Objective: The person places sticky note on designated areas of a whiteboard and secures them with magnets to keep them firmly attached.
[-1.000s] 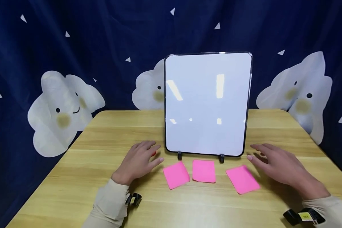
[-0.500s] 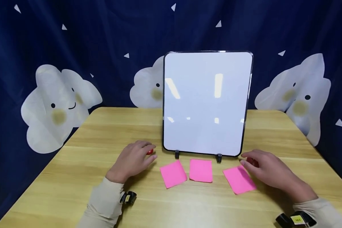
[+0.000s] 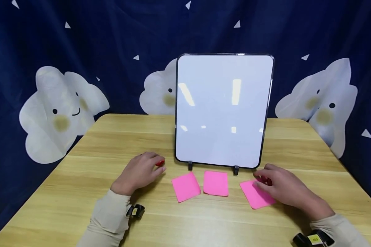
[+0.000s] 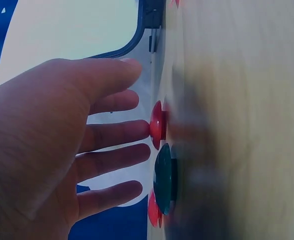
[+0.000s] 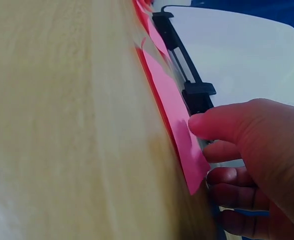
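My left hand (image 3: 140, 173) is over the table left of the whiteboard (image 3: 219, 109), fingers loosely extended. In the left wrist view a fingertip appears to meet a red domed disc (image 4: 157, 125), like a button magnet. Beside it are a dark green disc (image 4: 163, 180) and another red one, partly hidden. My right hand (image 3: 287, 187) hovers at the right pink sticky note (image 3: 255, 195), thumb over it and fingers loosely bent. Something reddish shows under those fingers; I cannot tell what. Two more notes, the middle note (image 3: 215, 183) and left note (image 3: 186, 187), lie flat.
The whiteboard stands upright on small black feet (image 3: 236, 170) on the wooden table (image 3: 185, 223). A dark blue curtain (image 3: 117, 31) with cloud faces hangs behind. Wrist cameras, including one on the left wrist (image 3: 136, 211), are strapped to both sleeves.
My right hand has moved leftward, from beside the right note to over its edge. My left hand has shifted slightly left in the view. The notes and board stay in place.
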Demonstrator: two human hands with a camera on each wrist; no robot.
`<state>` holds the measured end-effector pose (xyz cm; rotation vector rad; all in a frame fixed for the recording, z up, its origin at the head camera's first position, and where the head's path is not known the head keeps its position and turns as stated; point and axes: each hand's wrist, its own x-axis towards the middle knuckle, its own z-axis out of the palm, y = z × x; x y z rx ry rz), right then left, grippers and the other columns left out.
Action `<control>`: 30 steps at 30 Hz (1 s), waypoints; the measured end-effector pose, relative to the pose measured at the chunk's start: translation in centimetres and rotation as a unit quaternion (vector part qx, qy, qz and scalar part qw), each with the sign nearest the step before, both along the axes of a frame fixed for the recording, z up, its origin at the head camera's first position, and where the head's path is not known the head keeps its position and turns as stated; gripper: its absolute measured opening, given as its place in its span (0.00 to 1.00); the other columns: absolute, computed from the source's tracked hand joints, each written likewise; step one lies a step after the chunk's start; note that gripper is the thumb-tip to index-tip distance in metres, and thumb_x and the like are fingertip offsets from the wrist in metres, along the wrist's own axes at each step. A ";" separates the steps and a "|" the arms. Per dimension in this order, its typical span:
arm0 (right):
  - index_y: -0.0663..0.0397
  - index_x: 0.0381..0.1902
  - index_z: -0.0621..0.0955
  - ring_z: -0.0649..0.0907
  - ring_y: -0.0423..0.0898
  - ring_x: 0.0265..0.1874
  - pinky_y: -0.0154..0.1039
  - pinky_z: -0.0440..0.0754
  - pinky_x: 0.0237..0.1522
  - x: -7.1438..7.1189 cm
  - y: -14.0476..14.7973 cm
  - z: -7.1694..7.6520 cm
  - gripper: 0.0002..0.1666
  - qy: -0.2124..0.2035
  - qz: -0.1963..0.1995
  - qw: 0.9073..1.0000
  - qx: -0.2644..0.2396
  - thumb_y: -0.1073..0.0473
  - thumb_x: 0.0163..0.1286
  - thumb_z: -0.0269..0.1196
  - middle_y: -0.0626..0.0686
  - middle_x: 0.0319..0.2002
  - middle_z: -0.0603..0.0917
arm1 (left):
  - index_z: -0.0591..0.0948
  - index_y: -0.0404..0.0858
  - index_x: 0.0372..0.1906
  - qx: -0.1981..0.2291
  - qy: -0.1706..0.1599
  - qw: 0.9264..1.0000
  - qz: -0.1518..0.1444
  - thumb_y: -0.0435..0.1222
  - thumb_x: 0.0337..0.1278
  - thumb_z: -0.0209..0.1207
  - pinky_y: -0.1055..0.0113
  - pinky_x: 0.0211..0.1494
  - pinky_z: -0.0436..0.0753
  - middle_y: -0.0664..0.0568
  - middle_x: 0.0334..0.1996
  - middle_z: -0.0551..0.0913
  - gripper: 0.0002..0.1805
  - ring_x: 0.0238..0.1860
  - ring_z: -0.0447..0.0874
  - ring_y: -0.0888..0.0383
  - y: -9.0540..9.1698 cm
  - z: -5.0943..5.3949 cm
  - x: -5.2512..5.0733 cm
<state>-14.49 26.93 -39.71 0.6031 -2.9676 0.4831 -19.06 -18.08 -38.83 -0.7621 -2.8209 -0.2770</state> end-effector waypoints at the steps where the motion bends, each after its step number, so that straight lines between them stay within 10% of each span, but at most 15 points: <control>1: 0.48 0.46 0.88 0.73 0.37 0.28 0.39 0.73 0.32 0.1 -0.1 0.0 0.14 0.001 -0.001 1.000 0.002 0.51 0.64 0.71 0.40 0.32 0.74 | 0.87 0.42 0.49 -0.001 -0.001 1.000 0.000 0.48 0.64 0.64 0.51 0.54 0.81 0.48 0.49 0.84 0.16 0.52 0.82 0.49 0.0 0.0 0.0; 18: 0.52 0.49 0.84 0.73 0.40 0.30 0.39 0.72 0.32 0.2 -0.6 0.2 0.19 -0.038 0.002 0.999 0.009 0.50 0.64 0.71 0.42 0.31 0.74 | 0.88 0.40 0.47 0.001 0.006 1.000 -0.003 0.36 0.59 0.68 0.56 0.46 0.84 0.50 0.46 0.83 0.11 0.45 0.83 0.53 -0.4 -0.6 -0.4; 30: 0.43 0.34 0.83 0.74 0.40 0.30 0.38 0.75 0.33 0.0 -0.2 0.1 0.08 -0.051 -0.011 0.998 -0.035 0.52 0.62 0.73 0.43 0.32 0.74 | 0.88 0.39 0.48 0.014 -0.018 1.000 0.014 0.38 0.61 0.68 0.56 0.47 0.83 0.50 0.46 0.81 0.12 0.44 0.80 0.54 -0.6 -0.8 -0.4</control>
